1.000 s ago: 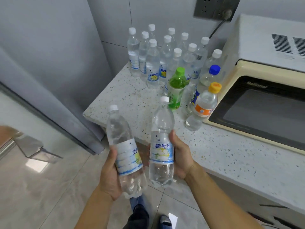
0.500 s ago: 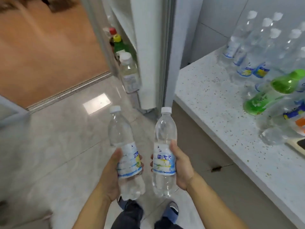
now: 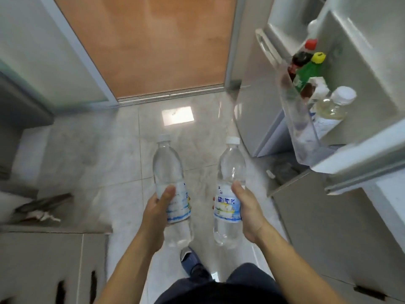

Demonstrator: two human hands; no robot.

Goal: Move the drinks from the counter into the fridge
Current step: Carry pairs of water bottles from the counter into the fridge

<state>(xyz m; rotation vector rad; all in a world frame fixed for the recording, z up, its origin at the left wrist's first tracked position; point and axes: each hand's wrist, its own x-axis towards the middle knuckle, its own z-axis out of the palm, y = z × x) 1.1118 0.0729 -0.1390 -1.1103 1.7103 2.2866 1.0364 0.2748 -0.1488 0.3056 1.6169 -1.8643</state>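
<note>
My left hand (image 3: 156, 212) grips a clear water bottle (image 3: 168, 170) with a white cap and a blue-and-white label, held upright over the tiled floor. My right hand (image 3: 246, 212) grips a second clear water bottle (image 3: 231, 172) of the same kind, also upright, a little to the right. The open fridge door (image 3: 359, 137) stands at the right, above and right of my right hand. Its clear door shelf (image 3: 300, 128) holds a red-capped dark bottle (image 3: 301, 59), a yellow-capped green bottle (image 3: 309, 71) and a white-capped pale bottle (image 3: 335, 104). The counter is out of view.
The grey fridge body (image 3: 254, 102) stands behind the door at upper right. A doorway with an orange floor (image 3: 153, 44) lies ahead. Low cabinets (image 3: 43, 266) stand at the lower left, with more cabinet fronts (image 3: 324, 238) at the lower right. My feet and a blue shoe (image 3: 190, 260) are on the pale tiles.
My view has swung left from the counter to the fridge. The counter and its bottles have left the frame, and the open door shelf now shows. Both hands still hold their bottles.
</note>
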